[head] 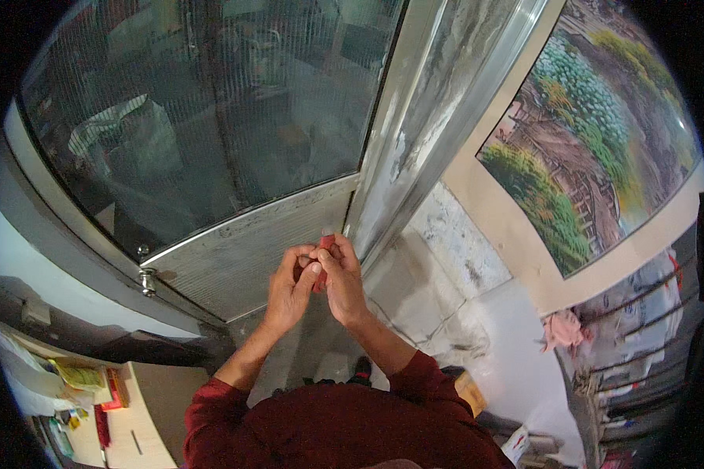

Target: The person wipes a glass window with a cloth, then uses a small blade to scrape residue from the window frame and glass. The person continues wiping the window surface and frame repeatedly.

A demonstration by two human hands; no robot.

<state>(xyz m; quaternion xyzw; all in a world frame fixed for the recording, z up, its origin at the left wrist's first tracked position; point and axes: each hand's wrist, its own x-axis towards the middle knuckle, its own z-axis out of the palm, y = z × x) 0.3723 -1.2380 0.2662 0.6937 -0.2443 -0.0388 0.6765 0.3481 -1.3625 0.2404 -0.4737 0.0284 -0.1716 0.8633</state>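
Note:
Both hands meet in front of my chest around a small red object (327,241), too covered by fingers to name. My left hand (291,287) has its thumb and curled fingers against the object's left side. Thumb and fingers of my right hand (343,275) pinch it from the right, and its tip stands up between them. More red shows below the thumbs. Beyond the hands is a metal-framed door with a ribbed lower panel (252,252) and a dark glass pane (223,135).
A round metal knob (147,281) sits at the door's left edge. At lower left stands a light wooden table (138,422) with packets. A landscape picture (592,146) hangs on the right wall, above a rack (639,352) with a pink cloth (563,329).

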